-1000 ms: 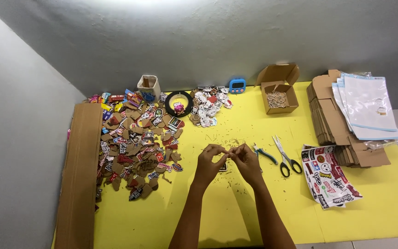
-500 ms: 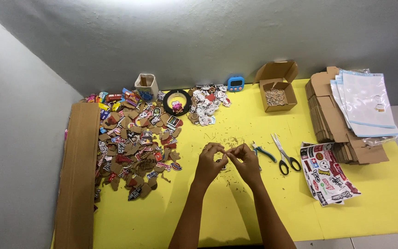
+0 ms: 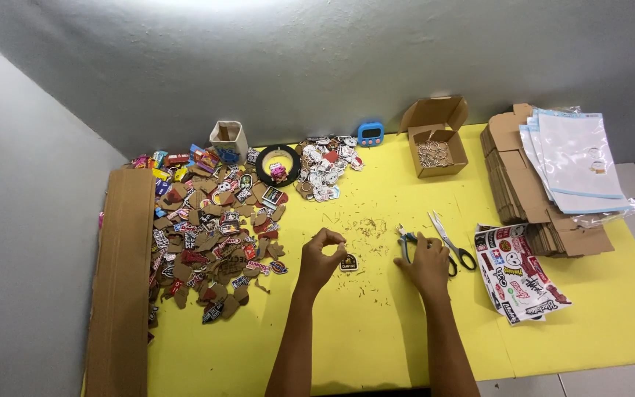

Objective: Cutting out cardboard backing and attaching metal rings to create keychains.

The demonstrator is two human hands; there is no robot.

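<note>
**Small cardboard-backed sticker piece and pliers at the table centre**

Head view. The left hand (image 3: 320,259) hangs with fingers pinched closed; whether they grip anything cannot be told. Just beside it, at its 3 o'clock, a small dark sticker piece (image 3: 348,262) lies flat on the yellow table (image 3: 376,345). It appears light, thin, fairly stiff; its edges likely offer the best hold. The right hand (image 3: 429,263) rests, fingers curled, on blue-handled pliers (image 3: 406,241), rigid and likely heavier; scissors (image 3: 451,241) lie at its 2 o'clock.
</note>
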